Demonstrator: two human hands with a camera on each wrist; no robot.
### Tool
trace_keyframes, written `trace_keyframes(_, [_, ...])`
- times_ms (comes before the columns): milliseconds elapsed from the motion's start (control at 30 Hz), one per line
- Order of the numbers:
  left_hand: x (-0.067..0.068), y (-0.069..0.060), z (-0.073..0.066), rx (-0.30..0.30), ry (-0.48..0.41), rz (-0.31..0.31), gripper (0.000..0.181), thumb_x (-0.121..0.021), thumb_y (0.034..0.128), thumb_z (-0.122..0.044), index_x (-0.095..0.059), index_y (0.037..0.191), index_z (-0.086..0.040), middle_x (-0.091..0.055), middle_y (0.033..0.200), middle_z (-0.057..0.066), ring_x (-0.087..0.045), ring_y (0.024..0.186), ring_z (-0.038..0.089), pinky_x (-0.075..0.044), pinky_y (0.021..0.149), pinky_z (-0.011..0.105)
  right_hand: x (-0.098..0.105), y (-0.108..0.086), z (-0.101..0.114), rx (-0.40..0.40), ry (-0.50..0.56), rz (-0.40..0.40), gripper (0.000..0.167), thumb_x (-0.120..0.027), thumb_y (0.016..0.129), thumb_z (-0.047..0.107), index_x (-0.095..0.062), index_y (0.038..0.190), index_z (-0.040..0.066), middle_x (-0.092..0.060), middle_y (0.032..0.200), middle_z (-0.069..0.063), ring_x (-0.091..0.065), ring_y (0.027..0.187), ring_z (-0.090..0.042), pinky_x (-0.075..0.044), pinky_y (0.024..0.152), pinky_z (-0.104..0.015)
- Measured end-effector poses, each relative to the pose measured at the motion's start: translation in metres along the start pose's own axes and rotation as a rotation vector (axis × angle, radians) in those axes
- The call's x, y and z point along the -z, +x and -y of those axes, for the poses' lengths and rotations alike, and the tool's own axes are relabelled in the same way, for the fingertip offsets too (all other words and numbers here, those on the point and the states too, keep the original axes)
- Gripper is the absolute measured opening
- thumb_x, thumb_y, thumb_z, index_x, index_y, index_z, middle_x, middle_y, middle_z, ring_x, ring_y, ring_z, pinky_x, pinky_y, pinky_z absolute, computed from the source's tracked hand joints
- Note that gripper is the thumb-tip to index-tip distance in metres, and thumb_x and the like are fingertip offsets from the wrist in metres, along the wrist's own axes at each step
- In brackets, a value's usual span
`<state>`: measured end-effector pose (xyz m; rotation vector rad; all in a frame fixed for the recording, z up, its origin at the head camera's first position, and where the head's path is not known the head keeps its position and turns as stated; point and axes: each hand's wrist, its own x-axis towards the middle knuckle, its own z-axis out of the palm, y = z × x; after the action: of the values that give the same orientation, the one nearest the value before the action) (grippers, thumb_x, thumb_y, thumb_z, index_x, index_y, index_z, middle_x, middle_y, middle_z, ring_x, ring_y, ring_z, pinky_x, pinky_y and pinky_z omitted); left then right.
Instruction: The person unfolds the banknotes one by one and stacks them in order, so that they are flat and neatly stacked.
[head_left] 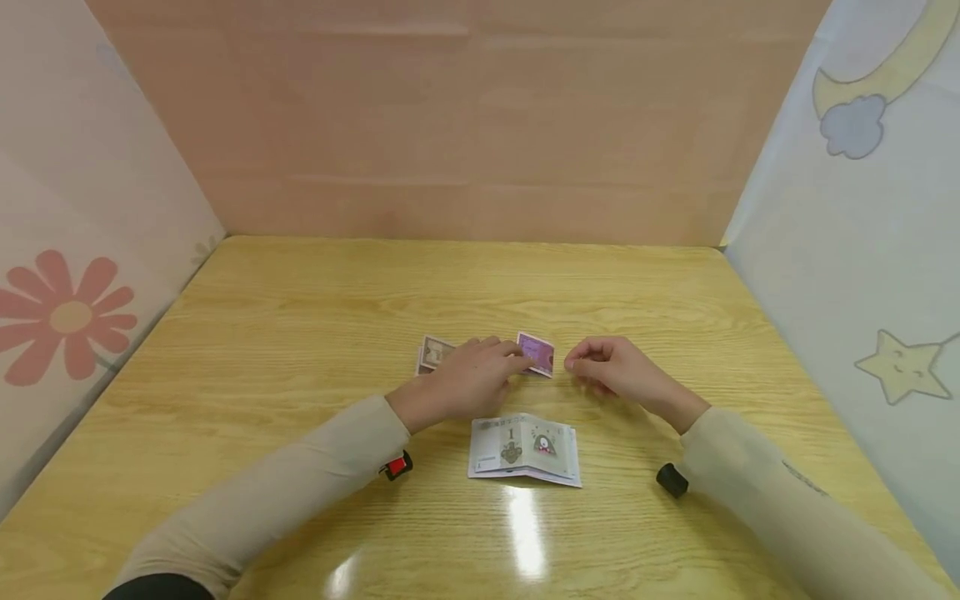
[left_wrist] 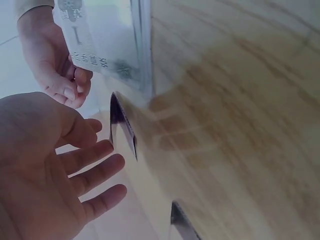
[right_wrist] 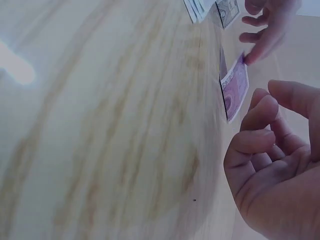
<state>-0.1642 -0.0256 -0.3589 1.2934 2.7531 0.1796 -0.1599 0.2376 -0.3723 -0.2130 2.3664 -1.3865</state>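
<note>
A small folded purple banknote [head_left: 537,354] stands tented on the table between the two hands. My left hand [head_left: 480,375] reaches over from the left with its fingers loosely extended, one fingertip at the note's upper edge [right_wrist: 237,85]. My right hand [head_left: 615,367] is just right of the purple note, apart from it, with fingers loosely bent and nothing between them. Partly covered by the left hand is a folded brown banknote [head_left: 435,353]. Nearer me lies a folded stack of pale banknotes [head_left: 551,467], the top one marked 1.
The wood-grain table [head_left: 300,292] ends at a peach-coloured backdrop [head_left: 465,125]. Printed panels stand along both sides, with a flower [head_left: 71,317] on the left and a star [head_left: 909,367] on the right. Light glares off the table near its front.
</note>
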Motion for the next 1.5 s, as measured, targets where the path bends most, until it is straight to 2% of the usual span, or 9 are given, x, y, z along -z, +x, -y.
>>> trace_keyframes(233, [-0.008, -0.001, 0.003, 0.039, -0.031, 0.023, 0.035, -0.052, 0.1033, -0.014, -0.063, 0.137, -0.015, -0.060, 0.137, 0.006, -0.057, 0.122, 0.025, -0.049, 0.098, 0.045, -0.002, 0.009, 0.002, -0.038, -0.030, -0.036, 0.026, -0.067, 0.098, 0.021, -0.067, 0.113, -0.001, -0.063, 0.081, -0.011, -0.049, 0.057, -0.015, -0.041, 0.049, -0.025])
trace_keyframes(500, [-0.012, -0.001, 0.003, 0.049, -0.025, 0.068, 0.036, -0.053, 0.1025, -0.015, -0.062, 0.138, -0.013, -0.057, 0.139, 0.007, -0.055, 0.124, 0.026, -0.047, 0.101, 0.046, -0.001, 0.024, 0.004, -0.024, -0.075, -0.060, 0.028, -0.067, 0.098, 0.020, -0.067, 0.118, 0.001, -0.062, 0.081, -0.011, -0.050, 0.059, -0.017, -0.041, 0.051, -0.026])
trace_keyframes(733, [-0.013, -0.001, 0.001, 0.048, -0.014, 0.073, 0.039, -0.053, 0.1024, -0.017, -0.059, 0.141, -0.011, -0.055, 0.142, 0.008, -0.052, 0.127, 0.026, -0.046, 0.102, 0.046, -0.001, 0.039, 0.007, -0.064, -0.163, -0.079, 0.029, -0.066, 0.098, 0.020, -0.067, 0.121, 0.004, -0.066, 0.082, -0.008, -0.051, 0.057, -0.015, -0.039, 0.047, -0.024])
trace_keyframes(900, [-0.014, -0.002, 0.002, 0.042, -0.028, 0.061, 0.039, -0.055, 0.1017, -0.017, -0.059, 0.140, -0.011, -0.055, 0.142, 0.007, -0.052, 0.126, 0.026, -0.046, 0.103, 0.045, -0.004, 0.043, 0.006, -0.046, -0.203, -0.078, 0.026, -0.067, 0.095, 0.016, -0.068, 0.117, 0.002, -0.064, 0.076, -0.006, -0.050, 0.054, -0.014, -0.039, 0.047, -0.024])
trace_keyframes(1033, [-0.014, -0.003, 0.003, 0.045, -0.033, 0.058, 0.039, -0.055, 0.1018, -0.017, -0.060, 0.140, -0.011, -0.055, 0.141, 0.007, -0.052, 0.126, 0.026, -0.046, 0.102, 0.044, -0.006, 0.044, 0.007, -0.042, -0.192, -0.082, 0.024, -0.067, 0.096, 0.016, -0.067, 0.115, 0.002, -0.065, 0.079, -0.008, -0.051, 0.054, -0.014, -0.040, 0.047, -0.024])
trace_keyframes(1167, [-0.014, -0.003, 0.002, 0.050, -0.040, 0.057, 0.038, -0.054, 0.1026, -0.016, -0.060, 0.140, -0.011, -0.056, 0.141, 0.007, -0.052, 0.126, 0.025, -0.046, 0.103, 0.044, -0.009, 0.045, 0.009, -0.037, -0.156, -0.105, 0.022, -0.067, 0.097, 0.016, -0.065, 0.113, 0.001, -0.068, 0.089, -0.011, -0.058, 0.059, -0.017, -0.048, 0.052, -0.026])
trace_keyframes(1333, [-0.014, -0.004, 0.003, 0.050, -0.063, 0.052, 0.037, -0.053, 0.1025, -0.014, -0.061, 0.139, -0.011, -0.056, 0.140, 0.007, -0.053, 0.125, 0.025, -0.045, 0.104, 0.043, -0.011, 0.045, 0.011, -0.054, -0.066, -0.125, 0.021, -0.068, 0.097, 0.013, -0.062, 0.112, -0.001, -0.071, 0.093, -0.013, -0.063, 0.062, -0.019, -0.052, 0.057, -0.027])
trace_keyframes(1500, [-0.013, -0.005, 0.008, 0.048, -0.168, 0.016, 0.034, -0.052, 0.1019, -0.009, -0.065, 0.133, -0.011, -0.059, 0.135, 0.008, -0.056, 0.122, 0.025, -0.047, 0.101, 0.040, -0.008, 0.042, 0.016, -0.055, -0.004, -0.101, 0.023, -0.067, 0.097, 0.012, -0.061, 0.113, -0.003, -0.072, 0.090, -0.012, -0.062, 0.062, -0.018, -0.049, 0.054, -0.026])
